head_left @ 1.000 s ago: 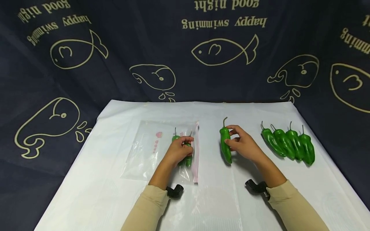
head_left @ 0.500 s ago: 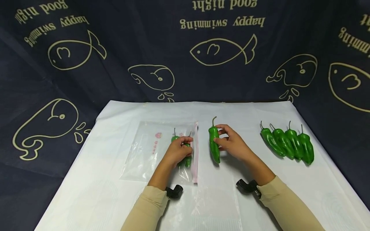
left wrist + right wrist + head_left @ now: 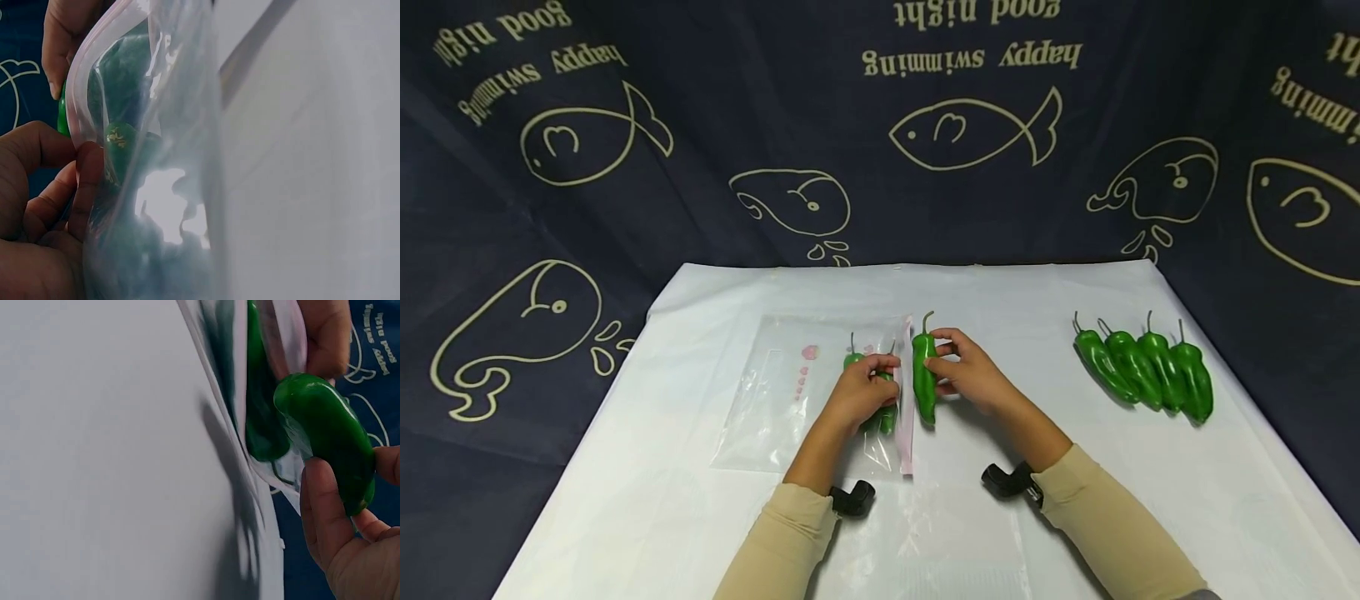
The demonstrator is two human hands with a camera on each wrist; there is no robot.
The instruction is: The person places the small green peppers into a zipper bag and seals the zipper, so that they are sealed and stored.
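A clear zip bag (image 3: 760, 417) with a pink-edged mouth lies on the white table, its opening facing right. My left hand (image 3: 857, 393) pinches the upper layer of the bag near that mouth, and the right wrist view shows the mouth parted. Inside are green peppers (image 3: 853, 360), partly covered by the left hand; one pepper (image 3: 265, 422) shows through the gap. Between thumb and fingers, my right hand (image 3: 973, 377) holds another green pepper (image 3: 923, 379), stem pointing away, right beside the pink edge. Whether this pepper touches the bag I cannot tell.
Several green peppers (image 3: 1150, 371) lie in a slanted row at the table's right side. White sheeting (image 3: 647, 500) covers the table. Behind it hangs a dark blue cloth (image 3: 700, 100) with fish and whale drawings.
My right hand has carried its green pepper leftward, from the open table to the bag's mouth. The left hand has stayed on the bag's edge.
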